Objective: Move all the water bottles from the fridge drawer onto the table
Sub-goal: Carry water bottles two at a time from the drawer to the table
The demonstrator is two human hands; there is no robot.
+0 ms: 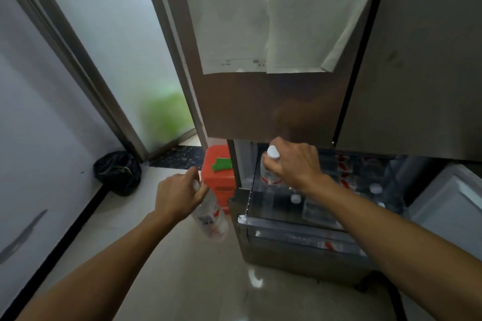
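The fridge drawer [294,227] stands pulled out at the bottom of the fridge, with several clear water bottles [375,189] with white caps inside. My right hand [294,167] grips the neck of one white-capped bottle [270,177] at the drawer's left end, lifted partly above the others. My left hand [180,195] holds a second water bottle [212,219] by its neck; it hangs tilted over the floor, left of the drawer. The table is out of view.
An orange box [217,177] with a green piece on top sits on the floor against the fridge's left side. A black bag [117,172] lies in the corner by the frosted glass door. Papers [260,21] hang on the fridge door above.
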